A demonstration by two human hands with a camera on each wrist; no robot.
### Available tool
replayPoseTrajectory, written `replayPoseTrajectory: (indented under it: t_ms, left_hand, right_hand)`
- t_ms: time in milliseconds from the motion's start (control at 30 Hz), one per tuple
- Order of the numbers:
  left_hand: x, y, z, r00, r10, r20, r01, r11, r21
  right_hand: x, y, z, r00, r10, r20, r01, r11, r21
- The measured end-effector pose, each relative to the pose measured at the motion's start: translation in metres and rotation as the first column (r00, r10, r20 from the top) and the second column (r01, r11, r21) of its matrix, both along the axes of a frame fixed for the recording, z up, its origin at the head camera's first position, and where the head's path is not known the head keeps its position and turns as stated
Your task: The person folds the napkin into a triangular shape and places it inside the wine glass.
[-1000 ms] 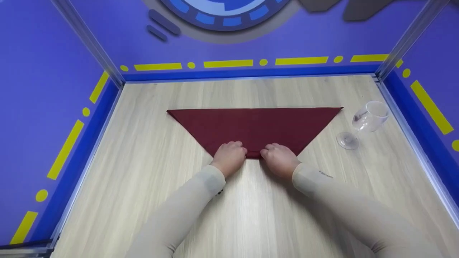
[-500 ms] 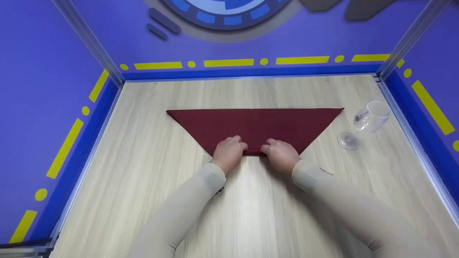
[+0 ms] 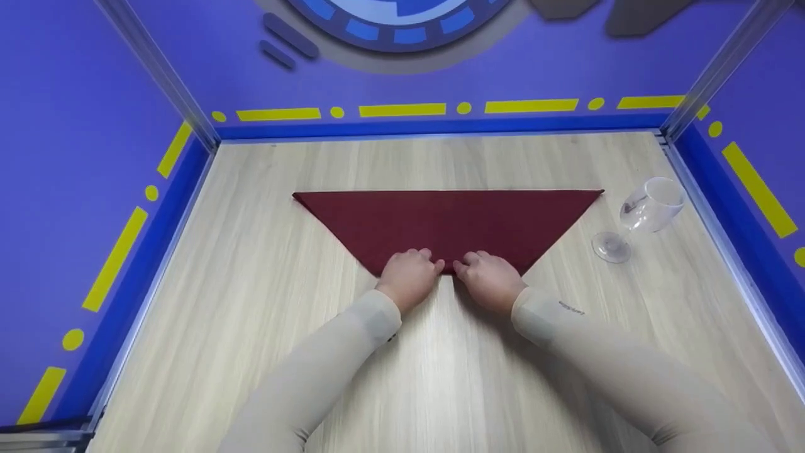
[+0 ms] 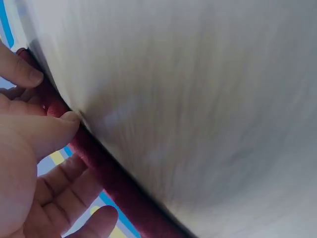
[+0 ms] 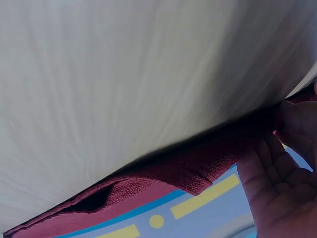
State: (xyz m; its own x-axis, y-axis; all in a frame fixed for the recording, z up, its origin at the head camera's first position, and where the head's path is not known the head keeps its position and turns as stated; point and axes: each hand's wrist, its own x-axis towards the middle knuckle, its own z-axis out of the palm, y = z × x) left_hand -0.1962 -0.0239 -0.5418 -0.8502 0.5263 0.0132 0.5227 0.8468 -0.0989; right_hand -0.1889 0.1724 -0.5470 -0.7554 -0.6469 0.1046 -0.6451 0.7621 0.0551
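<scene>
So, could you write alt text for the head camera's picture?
A person's left hand and right hand grip the near, narrower edge of a dark red cloth on a pale table. A clear wine glass stands to the right.

Pretty bright and even in the head view, with a pale sheen down the middle of the worktop (image 3: 446, 377) and small glints on the wine glass (image 3: 651, 204). Looks lit from above, going by the soft shadow beside the right sleeve (image 3: 610, 358). Way dimmer and greyer in both wrist views, kinda soft and smeary too. Murkiest around the right grip (image 5: 285, 193), with near-black shade along the red cloth (image 5: 188, 171).
</scene>
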Motion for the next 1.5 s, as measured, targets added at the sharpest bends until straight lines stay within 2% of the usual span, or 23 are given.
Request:
replayPoseTrajectory:
  t_ms: [133,333,500,633,700,800,867,900,967,1100,1200,1333,1500]
  left_hand:
    - [-0.002,0.002,-0.002,1.0,0.022,0.014,-0.022,0.999,0.025]
    - [-0.007,0.003,0.002,0.998,0.037,0.054,-0.039,0.999,0.037]
    - [-0.011,0.0,0.003,0.993,0.014,0.117,-0.019,0.999,0.035]
    - [-0.014,-0.003,0.004,0.983,0.006,0.183,-0.019,0.997,0.071]
    - [-0.017,-0.005,0.005,0.973,0.013,0.231,-0.041,0.992,0.118]
    - [-0.021,-0.008,0.006,0.955,0.028,0.296,-0.095,0.972,0.213]
    - [-0.023,-0.01,0.005,0.948,0.027,0.316,-0.113,0.96,0.257]
    - [-0.023,-0.01,0.005,0.95,0.025,0.312,-0.111,0.959,0.262]
    - [-0.022,-0.009,0.005,0.964,0.017,0.265,-0.08,0.97,0.229]
    - [-0.017,-0.004,0.007,0.991,-0.013,0.136,0.003,0.997,0.073]
    - [-0.013,0.0,0.009,0.996,-0.039,0.077,0.041,0.999,-0.023]
    - [-0.009,0.003,0.008,0.998,-0.033,0.061,0.036,0.998,-0.056]
    - [-0.008,0.003,0.006,0.997,-0.006,0.074,0.007,1.0,-0.017]
  right_hand:
    - [-0.003,-0.001,-0.003,1.0,-0.007,-0.004,0.007,1.0,-0.005]
    - [-0.009,-0.002,-0.006,1.0,-0.02,-0.024,0.02,1.0,-0.006]
    - [-0.012,-0.002,-0.005,1.0,-0.021,-0.005,0.02,1.0,-0.02]
    - [-0.014,-0.002,-0.002,0.997,-0.031,0.07,0.034,0.998,-0.049]
    - [-0.015,-0.001,0.0,0.99,-0.053,0.132,0.064,0.995,-0.081]
    - [-0.019,0.0,0.003,0.965,-0.1,0.243,0.136,0.982,-0.134]
    - [-0.021,0.0,0.004,0.949,-0.123,0.291,0.175,0.971,-0.162]
    - [-0.021,0.0,0.005,0.944,-0.13,0.303,0.187,0.968,-0.166]
    - [-0.021,-0.001,0.005,0.95,-0.128,0.285,0.179,0.97,-0.164]
    - [-0.016,-0.003,0.002,0.987,-0.079,0.143,0.096,0.988,-0.119]
    - [-0.012,-0.005,0.001,0.998,-0.043,0.055,0.046,0.997,-0.067]
    - [-0.005,-0.007,0.0,0.999,-0.037,0.03,0.037,0.999,-0.006]
    - [-0.001,-0.009,-0.002,0.999,-0.026,-0.021,0.026,1.0,0.005]
